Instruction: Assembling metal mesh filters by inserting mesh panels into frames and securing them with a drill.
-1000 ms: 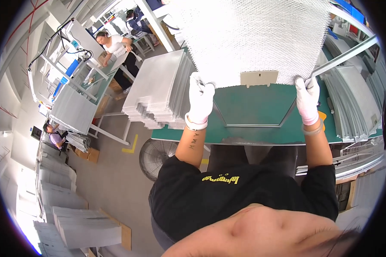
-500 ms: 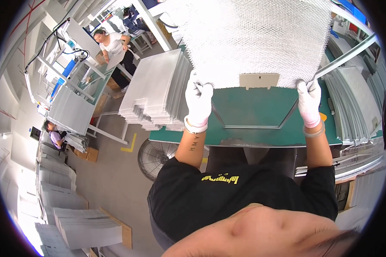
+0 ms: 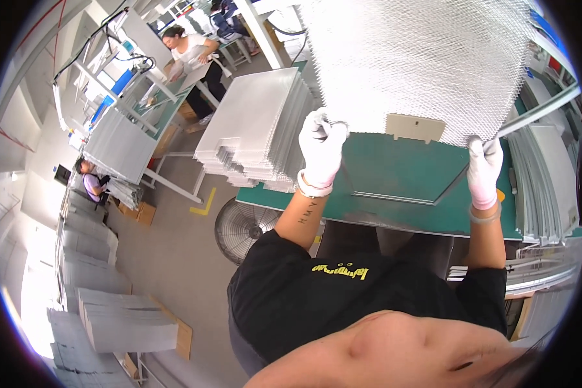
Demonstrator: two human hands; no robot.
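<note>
A silvery expanded-metal mesh sheet (image 3: 420,71) stands raised over the green-topped table, its upper part running out of view. My left hand (image 3: 322,147), in a white glove, pinches its lower left corner. At the lower right corner my gloved right hand (image 3: 484,169) is closed on the edge, thumb toward me. Midway along the lower edge sits a beige plate (image 3: 415,127) with small tabs. Below the sheet, a thin metal frame (image 3: 394,197) lies flat on the green tabletop (image 3: 375,165); its far side is hidden behind the mesh.
Left of my left hand stands a tall stack of mesh panels (image 3: 249,110) with notched edges. More panels (image 3: 542,181) lean at the right, near a metal bar (image 3: 542,111). A floor fan (image 3: 249,229) stands at the table's left front. Co-workers (image 3: 191,55) are farther back.
The view has shifted and tilted slightly, so the table and stack appear farther right. Both hands keep hold of the mesh sheet, which has barely moved over the table.
</note>
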